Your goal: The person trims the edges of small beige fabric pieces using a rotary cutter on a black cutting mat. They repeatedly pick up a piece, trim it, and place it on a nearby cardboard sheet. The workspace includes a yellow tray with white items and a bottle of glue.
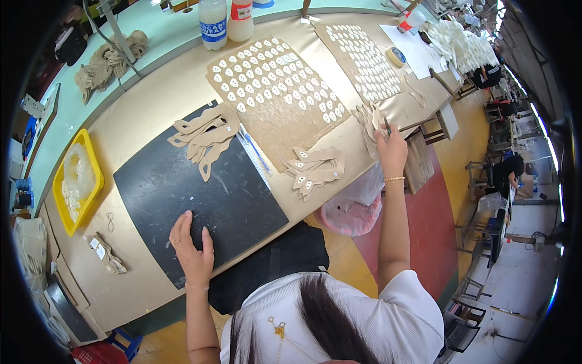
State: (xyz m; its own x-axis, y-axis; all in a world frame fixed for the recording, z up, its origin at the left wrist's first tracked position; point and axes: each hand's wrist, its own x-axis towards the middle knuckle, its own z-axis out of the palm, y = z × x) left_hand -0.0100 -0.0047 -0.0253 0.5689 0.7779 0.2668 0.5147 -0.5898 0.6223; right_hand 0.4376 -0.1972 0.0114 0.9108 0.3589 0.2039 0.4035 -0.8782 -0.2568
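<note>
My left hand (195,247) rests on the black mat (176,164), its thumb and fingers apart and nothing in it. Out to the right, my right hand (393,148) is closed around a dark slender tool (387,126), too small to name exactly. Its fingers are at a bundle of beige fabric pieces (365,121) by the table's edge. A fanned stack of similar beige pieces with small white patches (315,170) lies between my hands. More cut beige pieces (209,133) overlap the mat's far edge.
Two brown boards, one nearer (267,91) and one farther right (364,60), carry rows of small white patches. A yellow tray (96,176) holds a clear bag. Bottles (213,24) stand at the back. A pen (257,151) and tape roll (396,56) lie about. A plastic bag (351,212) hangs below the edge.
</note>
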